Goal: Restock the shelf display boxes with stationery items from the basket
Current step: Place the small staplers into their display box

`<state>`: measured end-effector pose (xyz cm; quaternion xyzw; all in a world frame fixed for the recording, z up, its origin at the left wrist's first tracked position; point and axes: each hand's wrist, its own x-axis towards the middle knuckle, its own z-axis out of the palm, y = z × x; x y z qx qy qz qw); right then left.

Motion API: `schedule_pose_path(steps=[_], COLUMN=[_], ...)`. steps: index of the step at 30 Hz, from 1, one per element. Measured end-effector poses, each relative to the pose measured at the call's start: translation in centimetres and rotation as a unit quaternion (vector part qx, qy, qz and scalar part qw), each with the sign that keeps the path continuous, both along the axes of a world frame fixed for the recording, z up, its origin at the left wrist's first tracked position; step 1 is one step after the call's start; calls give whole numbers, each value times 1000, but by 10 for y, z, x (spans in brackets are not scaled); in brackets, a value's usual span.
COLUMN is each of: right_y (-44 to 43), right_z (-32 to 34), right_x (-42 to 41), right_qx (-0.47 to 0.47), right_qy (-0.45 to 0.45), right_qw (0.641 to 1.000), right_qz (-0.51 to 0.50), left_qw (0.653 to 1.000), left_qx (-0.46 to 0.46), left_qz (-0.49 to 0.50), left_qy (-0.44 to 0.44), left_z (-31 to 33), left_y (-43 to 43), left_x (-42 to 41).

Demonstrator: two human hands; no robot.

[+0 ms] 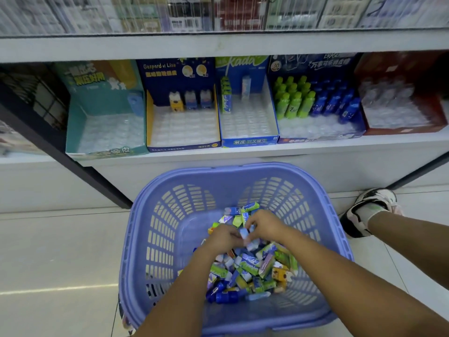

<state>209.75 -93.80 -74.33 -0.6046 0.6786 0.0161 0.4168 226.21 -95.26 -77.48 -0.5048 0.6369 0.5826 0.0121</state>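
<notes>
The purple basket (136, 239) at 6 o'clock holds a pile of little packets (252, 268). The left hand (224, 238) and right hand (266, 227) both pinch one white packet (244, 233) there. The display boxes (250, 141) at 12 o'clock hold few things.

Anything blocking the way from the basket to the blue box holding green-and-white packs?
Nothing visible does. The left hand and right hand are among the packs in the basket; between it and the blue display box lie only the basket's far wall and the box's low front lip.
</notes>
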Motion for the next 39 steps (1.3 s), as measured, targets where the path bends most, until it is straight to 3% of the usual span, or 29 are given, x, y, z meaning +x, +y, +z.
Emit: schedule_pose_path(steps=[2,6,10,17,24,27,31,33,36,39], right_y=[-6,-14,-22,-24,-52,-71,-113,-139,-174,-198], right_z=[22,70,118,182,205,208,211,213,210,199], right_x=[-14,-31,-36,-61,-62,-57,-55,-56,-53,-51], right_qx=[-17,-46,-140,-195,-220,-242,-305,-371,-407,-365], right_qy=[-62,-216,-274,-494,-364,-341,-330,-261,-194,-125], right_qw=[994,952,915,800,890,893,845,841,856,901], right_qz=[-93,-214,-262,-281,-166,-167,-290,-294,-251,-198], left_qw=[993,947,916,879,836,835,839,838,843,840], left_qx=[58,177,162,101,88,18,-106,-136,-120,-106], left_qz=[69,147,193,252,305,328,372,396,410,414], left_qy=[74,223,311,393,448,441,382,350,328,333], left_z=[21,75,129,185,198,200,202,198,191,188], left_y=[-12,-34,-43,-53,-63,-71,-85,-91,-94,-94], left_x=[1,-12,-29,-44,-54,-58,-62,-60,-54,-50])
